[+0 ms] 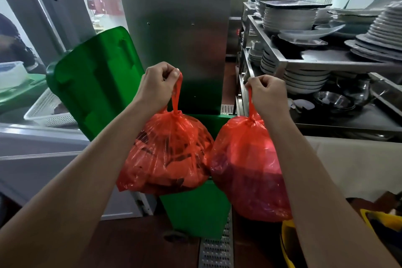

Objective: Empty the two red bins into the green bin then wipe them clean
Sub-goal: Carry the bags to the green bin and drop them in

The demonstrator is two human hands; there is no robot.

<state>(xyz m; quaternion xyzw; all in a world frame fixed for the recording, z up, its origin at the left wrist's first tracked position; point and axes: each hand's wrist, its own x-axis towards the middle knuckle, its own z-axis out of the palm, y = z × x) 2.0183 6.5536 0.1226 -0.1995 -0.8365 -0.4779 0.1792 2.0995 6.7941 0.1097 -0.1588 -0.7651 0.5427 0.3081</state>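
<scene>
My left hand [157,85] grips the tied neck of one red bag [167,154]; my right hand [268,93] grips the neck of the other bag [248,169]. Both hang full, touching, over the green bin [195,213], its lid [95,80] flipped up at left. Stacked plates [289,19] on the steel rack [280,63] at right.

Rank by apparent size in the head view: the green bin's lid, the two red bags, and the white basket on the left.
1. green lid, largest.
2. left red bag and right red bag: look alike, so unranked.
3. white basket, smallest, though partly hidden and farther away.
</scene>
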